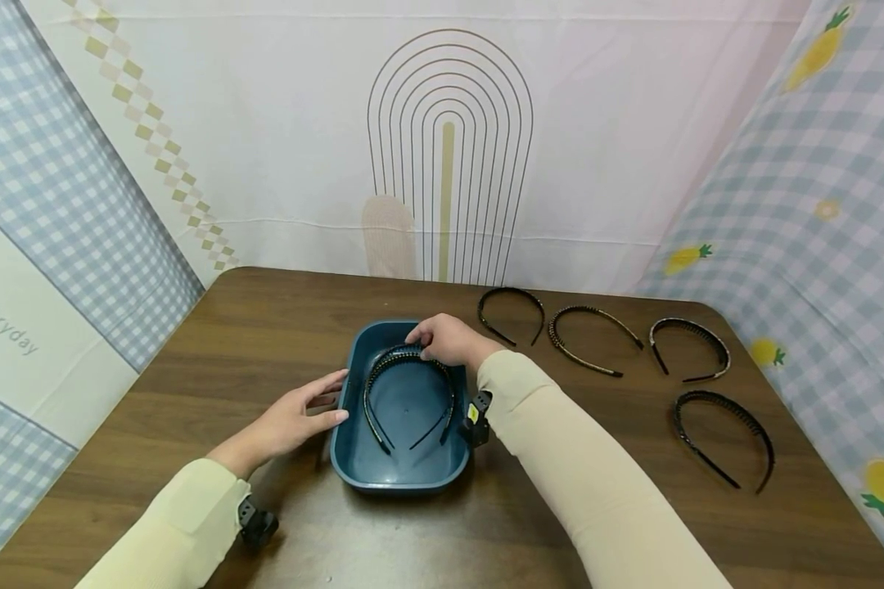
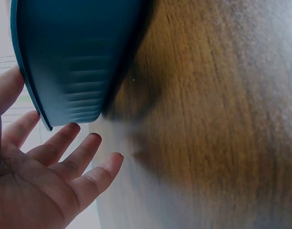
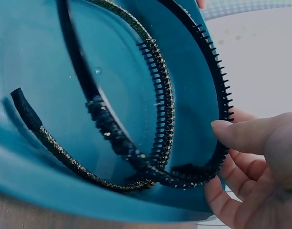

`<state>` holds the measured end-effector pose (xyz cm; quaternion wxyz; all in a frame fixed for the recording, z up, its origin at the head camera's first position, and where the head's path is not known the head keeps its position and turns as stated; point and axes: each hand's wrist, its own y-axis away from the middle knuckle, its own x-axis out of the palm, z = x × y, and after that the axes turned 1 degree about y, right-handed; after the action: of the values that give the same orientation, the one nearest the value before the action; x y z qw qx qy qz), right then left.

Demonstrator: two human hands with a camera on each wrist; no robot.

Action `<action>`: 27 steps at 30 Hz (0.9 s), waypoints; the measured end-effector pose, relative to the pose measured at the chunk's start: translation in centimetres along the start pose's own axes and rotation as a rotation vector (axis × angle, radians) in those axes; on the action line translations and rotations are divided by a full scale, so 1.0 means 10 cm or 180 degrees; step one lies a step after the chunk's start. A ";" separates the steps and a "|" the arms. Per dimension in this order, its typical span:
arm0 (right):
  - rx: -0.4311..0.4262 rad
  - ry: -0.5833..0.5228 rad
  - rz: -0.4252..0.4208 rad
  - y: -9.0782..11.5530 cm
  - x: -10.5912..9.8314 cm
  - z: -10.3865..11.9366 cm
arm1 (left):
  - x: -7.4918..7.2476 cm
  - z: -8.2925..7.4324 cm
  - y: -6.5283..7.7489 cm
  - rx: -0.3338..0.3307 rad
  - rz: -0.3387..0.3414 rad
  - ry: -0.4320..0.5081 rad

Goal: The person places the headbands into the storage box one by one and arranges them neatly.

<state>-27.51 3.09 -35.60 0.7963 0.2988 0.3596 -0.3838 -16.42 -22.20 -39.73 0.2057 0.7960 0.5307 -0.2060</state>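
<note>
A blue plastic basin point(image 1: 398, 488) stands on the wooden table with two headbands inside it. My right hand point(image 1: 449, 339), over the far right part of the basin, pinches a black sparkly headband point(image 3: 119, 133) at its curved top between thumb and fingers. Beneath that one lies a gold-and-black headband point(image 3: 167, 98) with small comb teeth, partly crossed by the held one. At the basin's left side, my left hand point(image 1: 295, 421) has its fingers spread, thumb and fingertips right at the rim. In the left wrist view its palm holds nothing.
Several more headbands lie on the right of the table: a small black one point(image 1: 511, 290), a gold one point(image 1: 560, 348), a patterned one point(image 1: 725, 360) and a black toothed one point(image 1: 762, 433) nearer the front. A white printed cloth point(image 1: 287, 123) hangs behind the table.
</note>
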 end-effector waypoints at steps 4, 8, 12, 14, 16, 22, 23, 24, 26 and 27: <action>-0.0023 0.0044 0.0102 0.00 0.00 0.01 | 0.00 0.02 -0.01 0.0038 0.0003 0.0013; -0.0029 0.0050 0.0162 0.01 0.00 0.02 | 0.00 0.05 -0.01 0.0069 -0.0003 -0.0004; -0.0031 0.0064 0.0178 -0.01 0.02 0.02 | 0.00 0.07 -0.01 0.0074 -0.0025 -0.0014; -0.0029 0.0076 0.0174 -0.01 0.03 0.02 | 0.00 0.07 -0.01 0.0083 -0.0023 -0.0016; -0.0024 0.0094 0.0177 -0.02 0.04 0.02 | 0.00 0.07 -0.01 0.0092 -0.0014 -0.0034; 0.0005 0.0124 0.0173 -0.03 0.07 0.00 | 0.00 0.05 -0.01 0.0026 -0.0005 -0.0028; 0.0021 0.0108 0.0172 -0.03 0.07 -0.01 | 0.00 0.05 -0.01 0.0024 -0.0005 -0.0029; 0.0030 0.0109 0.0173 -0.04 0.07 -0.01 | 0.00 0.05 -0.01 0.0024 -0.0007 -0.0028; -0.0015 0.0119 0.0148 -0.09 0.11 -0.07 | 0.00 0.05 -0.01 0.0053 -0.0001 -0.0029; -0.0006 0.0131 0.0148 -0.09 0.11 -0.08 | 0.00 0.04 -0.01 0.0055 -0.0002 -0.0024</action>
<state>-28.05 2.72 -37.11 0.7978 0.3142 0.3691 -0.3586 -16.55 -22.44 -40.09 0.2007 0.7968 0.5284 -0.2136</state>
